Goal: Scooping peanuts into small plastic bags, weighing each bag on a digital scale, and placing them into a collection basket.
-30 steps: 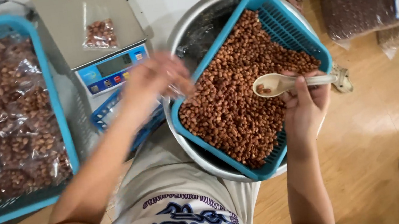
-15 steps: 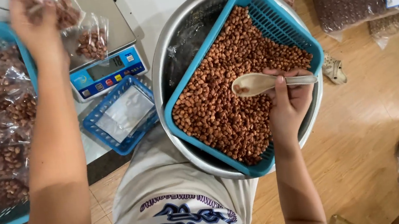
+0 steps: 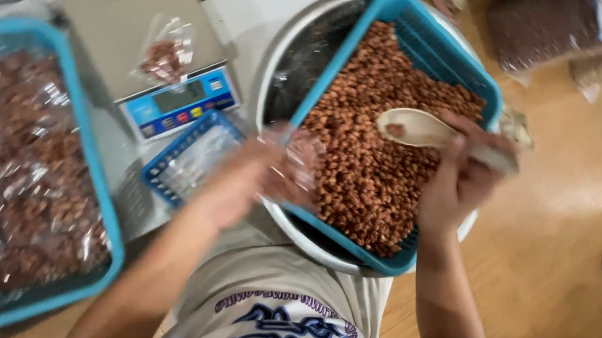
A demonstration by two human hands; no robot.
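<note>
Closest to me is my right hand point(image 3: 457, 179). Its grip is closed tight around the handle of a pale wooden spoon point(image 3: 420, 128). The bowl of the spoon sticks out to the left of that grip and sits just above the brown nuts point(image 3: 371, 175).

My left hand point(image 3: 238, 189) is blurry. Its grip is pinched on a small clear bag point(image 3: 291, 164) with some nuts inside. The bag hangs just right of that grip, at the near left edge of the blue basket point(image 3: 404, 12).

The nuts fill the blue basket, right under both grips. The basket sits tilted inside a big silver bowl point(image 3: 300, 45).

Just past my left grip is a small blue tray point(image 3: 191, 160) with clear bags in it. Behind that tray is a scale point(image 3: 147, 57) with a blue front. A little clear bag of nuts point(image 3: 163, 54) lies on top of the scale.

Far to the left of my left grip is a big blue crate point(image 3: 98, 188), full of packed bags of nuts.

Far to the right of my right grip, big sacks point(image 3: 546, 28) lie on the wooden floor point(image 3: 560, 251).
</note>
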